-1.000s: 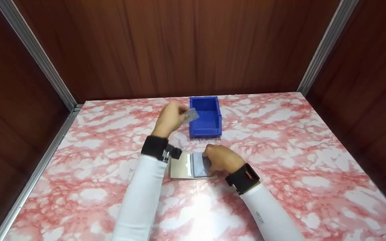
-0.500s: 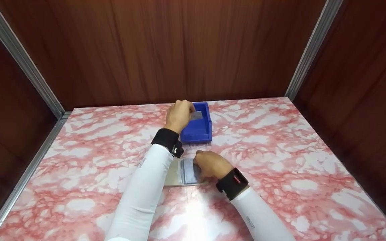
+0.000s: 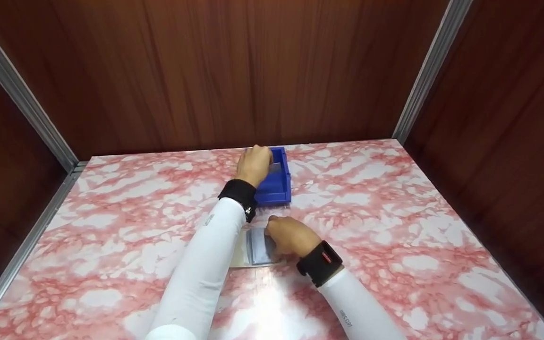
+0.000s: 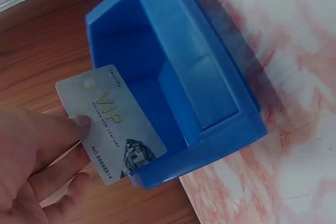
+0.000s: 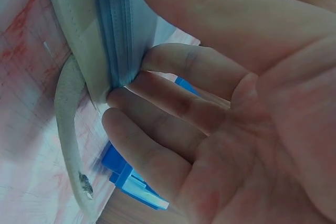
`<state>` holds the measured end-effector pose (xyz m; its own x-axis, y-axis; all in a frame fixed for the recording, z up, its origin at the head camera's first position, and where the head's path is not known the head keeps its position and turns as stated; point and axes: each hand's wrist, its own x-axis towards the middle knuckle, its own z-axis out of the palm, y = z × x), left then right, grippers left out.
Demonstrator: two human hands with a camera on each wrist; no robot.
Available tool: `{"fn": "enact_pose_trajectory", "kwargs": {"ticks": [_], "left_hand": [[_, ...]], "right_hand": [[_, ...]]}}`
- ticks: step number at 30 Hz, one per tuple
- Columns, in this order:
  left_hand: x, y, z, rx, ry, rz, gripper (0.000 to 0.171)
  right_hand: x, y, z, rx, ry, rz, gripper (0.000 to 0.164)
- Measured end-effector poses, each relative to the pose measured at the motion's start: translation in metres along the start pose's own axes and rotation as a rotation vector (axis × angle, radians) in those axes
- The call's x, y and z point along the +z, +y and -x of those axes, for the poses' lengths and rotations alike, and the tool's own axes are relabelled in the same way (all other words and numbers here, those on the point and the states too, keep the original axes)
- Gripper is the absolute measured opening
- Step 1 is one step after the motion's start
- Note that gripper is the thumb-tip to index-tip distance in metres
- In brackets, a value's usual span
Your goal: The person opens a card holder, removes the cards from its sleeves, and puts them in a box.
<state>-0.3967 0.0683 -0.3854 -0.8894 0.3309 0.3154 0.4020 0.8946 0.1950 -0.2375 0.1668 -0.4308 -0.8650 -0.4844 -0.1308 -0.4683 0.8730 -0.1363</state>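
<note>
My left hand [image 3: 254, 165] pinches a silver VIP card [image 4: 113, 121] between thumb and fingers. Its lower corner overlaps the rim of the blue bin [image 4: 202, 72] in the left wrist view, and the card hangs over the bin's opening. Nearer to me, an opened card holder [image 3: 260, 248] with a cream cover and clear sleeves lies on the table. My right hand [image 3: 293, 236] grips its stack of sleeves at the right side, thumb on one face and fingertips at the edge. A cream strap [image 5: 65, 114] with a metal snap sticks out from the cover.
The table [image 3: 376, 208] has a red and white marbled top. Dark wood panels [image 3: 196, 75] rise behind it and at both sides, with metal rails at the corners. The bin stands near the back edge.
My left hand has moved right with the card, from the bin's left side to over the bin. My right hand stays at the card holder. The head view has shifted slightly.
</note>
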Motion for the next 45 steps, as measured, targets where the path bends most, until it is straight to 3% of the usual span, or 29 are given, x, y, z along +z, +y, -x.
{"fn": "enact_pose_trajectory", "kwargs": {"ticks": [8,17,24,30,34,37,41,45], "left_hand": [[0.017,-0.001,-0.004,0.025,-0.116,-0.057,0.023],[0.028,-0.003,-0.014,0.016,-0.164,-0.091,0.026],[0.035,-0.005,-0.014,0.009,-0.109,-0.12,0.023],[0.034,-0.007,-0.014,0.068,0.045,-0.169,0.021],[0.012,-0.01,0.012,0.062,0.154,-0.048,0.018],[-0.011,-0.008,0.042,0.018,0.148,0.138,0.013],[-0.04,-0.012,0.085,-0.046,-0.006,0.344,0.014],[-0.056,-0.026,0.121,-0.091,-0.181,0.393,0.02]], "right_hand": [[0.002,-0.002,-0.001,0.001,0.001,0.016,0.036],[0.002,0.0,0.001,-0.02,0.039,0.028,0.036],[0.001,-0.003,-0.001,0.009,-0.002,0.044,0.031],[0.0,0.0,-0.002,0.014,-0.011,0.044,0.032],[0.007,-0.004,0.002,-0.011,-0.014,0.008,0.035],[0.01,-0.002,0.004,-0.029,-0.009,-0.025,0.036],[0.01,0.004,0.005,-0.019,-0.011,-0.111,0.041],[0.009,0.011,0.001,-0.004,-0.024,-0.173,0.057]]}}
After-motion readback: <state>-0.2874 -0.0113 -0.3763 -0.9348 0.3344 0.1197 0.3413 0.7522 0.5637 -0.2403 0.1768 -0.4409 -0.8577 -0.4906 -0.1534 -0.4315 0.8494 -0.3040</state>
